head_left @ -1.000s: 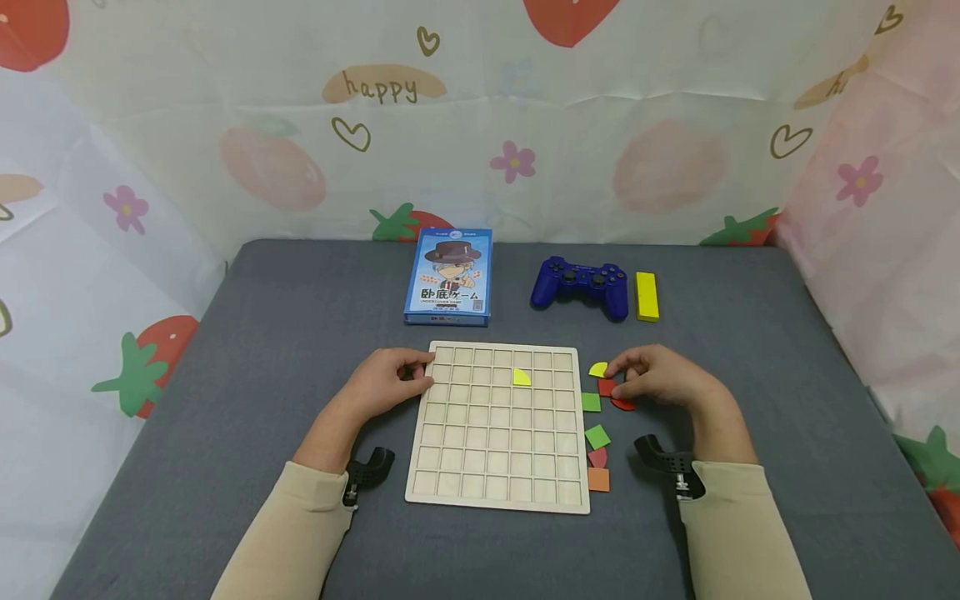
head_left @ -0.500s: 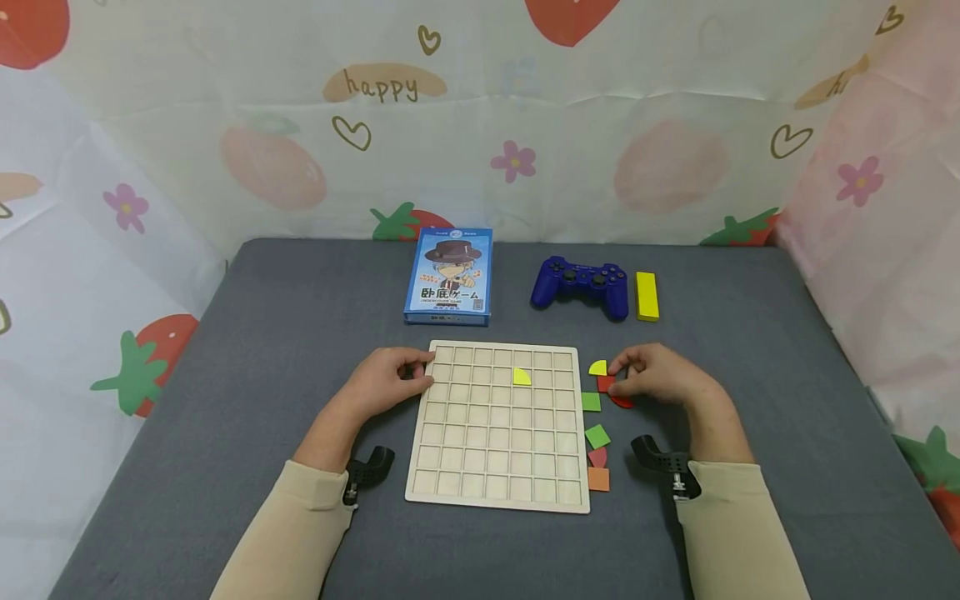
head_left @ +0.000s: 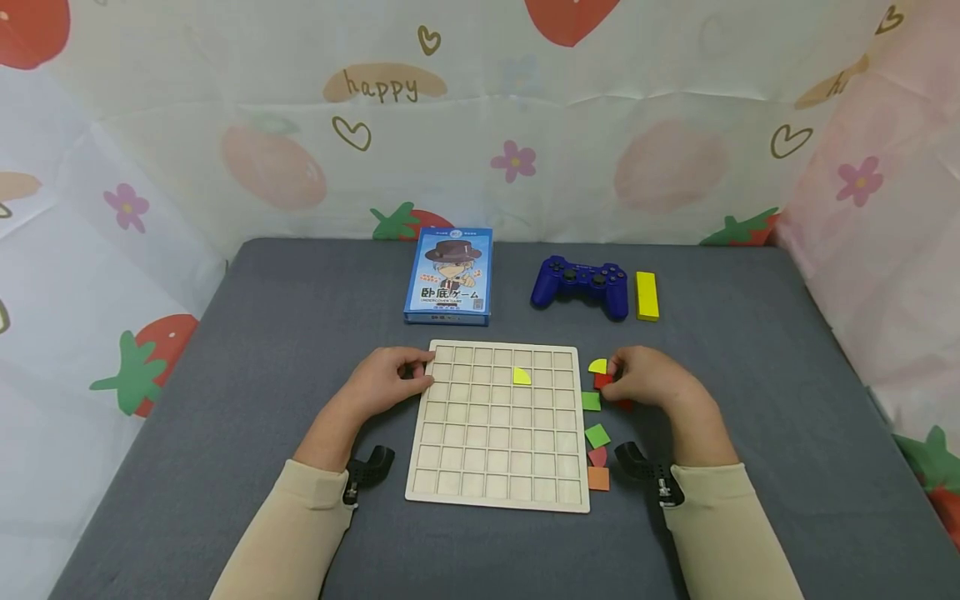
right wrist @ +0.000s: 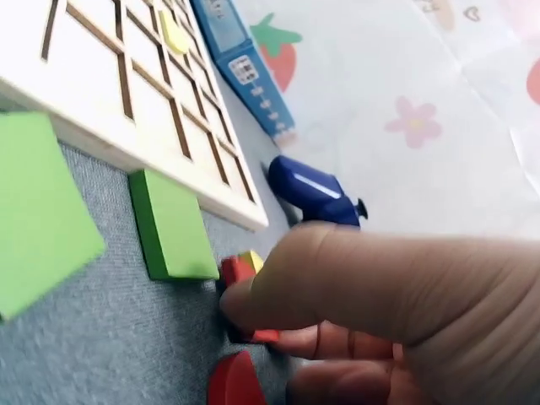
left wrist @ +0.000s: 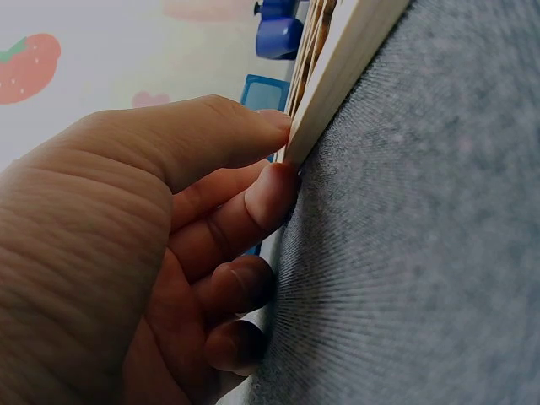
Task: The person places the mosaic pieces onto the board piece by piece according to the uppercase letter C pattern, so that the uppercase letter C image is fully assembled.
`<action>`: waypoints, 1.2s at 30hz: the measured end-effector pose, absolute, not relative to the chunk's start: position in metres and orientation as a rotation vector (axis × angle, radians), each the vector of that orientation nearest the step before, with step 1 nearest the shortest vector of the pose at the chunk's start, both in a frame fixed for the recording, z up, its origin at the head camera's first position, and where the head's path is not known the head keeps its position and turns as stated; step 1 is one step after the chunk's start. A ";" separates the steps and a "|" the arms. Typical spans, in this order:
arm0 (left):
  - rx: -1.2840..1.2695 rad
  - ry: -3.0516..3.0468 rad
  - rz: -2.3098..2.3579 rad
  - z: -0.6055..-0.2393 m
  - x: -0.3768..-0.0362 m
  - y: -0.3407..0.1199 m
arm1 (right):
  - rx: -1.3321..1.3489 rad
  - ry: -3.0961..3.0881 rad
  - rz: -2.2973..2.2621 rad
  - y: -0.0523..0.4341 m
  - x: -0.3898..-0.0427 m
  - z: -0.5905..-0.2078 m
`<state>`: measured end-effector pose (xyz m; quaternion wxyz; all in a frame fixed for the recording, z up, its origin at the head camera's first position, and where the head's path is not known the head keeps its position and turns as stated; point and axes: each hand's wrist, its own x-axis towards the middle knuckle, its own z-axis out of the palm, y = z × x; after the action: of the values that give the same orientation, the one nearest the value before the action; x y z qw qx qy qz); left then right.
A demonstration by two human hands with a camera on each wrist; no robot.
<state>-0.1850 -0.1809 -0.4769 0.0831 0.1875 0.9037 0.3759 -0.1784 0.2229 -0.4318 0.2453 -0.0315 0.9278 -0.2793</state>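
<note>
A pale wooden grid board [head_left: 491, 506] lies flat, with one yellow quarter-round piece [head_left: 521, 377] in an upper cell. At its upper left edge my left hand [head_left: 386, 379] holds the rim between thumb and index finger, seen close in the left wrist view. Right of the board, my right hand [head_left: 651, 379] pinches a red square block [head_left: 602, 381], whose far side the thumb hides. Beside that block sit a yellow rounded piece [head_left: 597, 366] and a red rounded piece [right wrist: 234, 384]. A green block [right wrist: 173, 228] lies close to the board's edge.
Further down the right edge lie another green block [head_left: 597, 436], a pinkish-red piece [head_left: 597, 457] and an orange square [head_left: 598, 478]. Behind the board stand a blue game box [head_left: 447, 279], a dark blue game controller [head_left: 581, 282] and a yellow bar [head_left: 647, 296].
My right hand has shifted slightly left, its fingers closing round the red square block, which has slid a little toward the board. The left hand has stayed at the rim.
</note>
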 end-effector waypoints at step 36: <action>0.567 2.697 1.111 -0.474 -0.185 -0.180 | -0.367 2.737 -1.324 0.212 -0.153 -0.379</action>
<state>-0.1851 -0.1800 -0.4742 0.0851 0.1901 0.9043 0.3727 -0.1534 0.2120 -0.3795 0.0396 -0.1196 0.8930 -0.4321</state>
